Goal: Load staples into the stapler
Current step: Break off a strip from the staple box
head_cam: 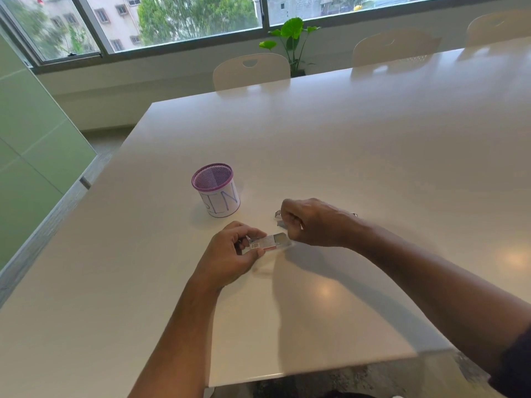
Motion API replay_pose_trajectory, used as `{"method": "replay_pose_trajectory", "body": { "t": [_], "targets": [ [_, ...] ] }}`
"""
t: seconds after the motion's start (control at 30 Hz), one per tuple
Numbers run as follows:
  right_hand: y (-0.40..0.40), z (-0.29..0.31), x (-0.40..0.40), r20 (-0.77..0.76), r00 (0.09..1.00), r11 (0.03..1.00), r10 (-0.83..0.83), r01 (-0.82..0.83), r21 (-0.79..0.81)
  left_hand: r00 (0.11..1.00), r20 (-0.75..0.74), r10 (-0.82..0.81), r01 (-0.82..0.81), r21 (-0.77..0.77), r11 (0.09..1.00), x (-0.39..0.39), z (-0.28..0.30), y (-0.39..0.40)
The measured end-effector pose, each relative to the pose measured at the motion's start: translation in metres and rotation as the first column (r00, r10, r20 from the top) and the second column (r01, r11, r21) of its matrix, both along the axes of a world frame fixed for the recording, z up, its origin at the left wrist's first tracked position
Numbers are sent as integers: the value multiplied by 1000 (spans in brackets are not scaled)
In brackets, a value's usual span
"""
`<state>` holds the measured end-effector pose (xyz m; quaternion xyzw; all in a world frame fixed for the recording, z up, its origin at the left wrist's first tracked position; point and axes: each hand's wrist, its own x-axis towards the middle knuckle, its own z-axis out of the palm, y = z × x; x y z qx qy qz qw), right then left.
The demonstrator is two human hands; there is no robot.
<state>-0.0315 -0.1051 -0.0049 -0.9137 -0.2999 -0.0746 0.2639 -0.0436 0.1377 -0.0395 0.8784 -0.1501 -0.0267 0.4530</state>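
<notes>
My left hand [230,254] grips a small staple box [265,243] with a barcode label, held just above the white table [316,145]. The box's inner tray sticks out to the right, showing grey staples [281,239]. My right hand [313,222] has its fingers curled at that open end, touching the tray's tip. Behind my right hand a small metal stapler [278,216] lies on the table, mostly hidden by the fingers.
A purple mesh pen cup [216,191] wrapped in white paper with blue writing stands left of and behind the hands. White chairs [251,70] line the table's far side, with a green plant [290,41] by the window. The table's near edge runs below my forearms.
</notes>
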Motion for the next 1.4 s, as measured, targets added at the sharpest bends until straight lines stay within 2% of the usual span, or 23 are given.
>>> {"method": "replay_pose_trajectory", "body": {
  "t": [0.1,0.17,0.23,0.3,0.43,0.57,0.73,1.0,1.07,1.2,1.4],
  "targets": [
    [-6,-4,-2,15,997,989,-73,71,129,997,75,26,-27,18,999,-4,5,-4],
    [-10,-9,-4,4,995,983,-96,94,160,980,193,53,-59,29,998,-5,12,-8],
    [-11,-12,-6,13,996,977,-90,86,195,955,292,55,-63,20,998,-6,20,-16],
    [-10,-11,-9,26,998,971,-58,50,235,946,322,36,-34,-11,999,-6,30,-28],
    [-8,-6,-12,51,999,969,-12,-1,246,977,212,31,-4,-126,992,-6,39,-46],
    [-11,-7,-13,24,997,956,-68,58,286,990,136,44,-12,-227,974,-1,39,-49],
    [-6,-13,-13,-120,986,929,-119,153,337,995,91,30,-11,-200,980,2,33,-46],
    [-8,-21,-7,-324,945,853,48,130,505,998,2,58,-55,-249,967,2,23,-36],
    [-12,-24,-6,-340,935,841,97,105,531,999,2,53,-50,-257,965,2,22,-36],
    [-12,-30,-6,-281,957,865,73,79,496,1000,-4,18,-19,-231,973,2,19,-36],
    [-18,-35,-5,-309,943,793,120,96,601,1000,12,2,0,-191,982,2,20,-36]
  ]
}}
